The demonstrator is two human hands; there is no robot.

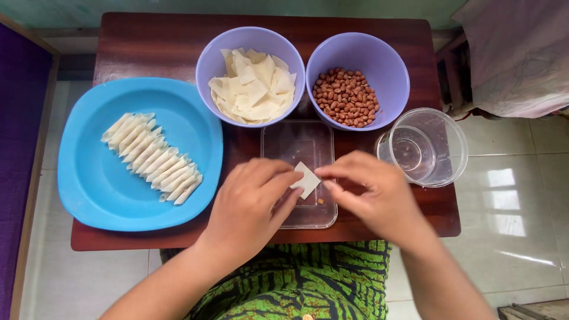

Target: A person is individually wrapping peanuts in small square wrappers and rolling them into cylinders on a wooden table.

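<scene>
My left hand (252,201) and my right hand (370,192) meet over a clear rectangular tray (299,142) and pinch a small pale square wrapper (307,179) between their fingertips. A tiny brownish bit lies on the tray just under the wrapper. Behind the tray stand two lilac bowls: the left bowl (207,50) holds a heap of flat pale wrappers (253,86), the right bowl (385,56) holds brown peanuts (345,96).
A blue plate (101,189) on the left carries a slanted row of rolled wrappers (153,157). A clear round bowl of water (424,145) sits at the right edge of the dark wooden table (154,44). Tiled floor surrounds the table; cloth-covered furniture stands at the far right.
</scene>
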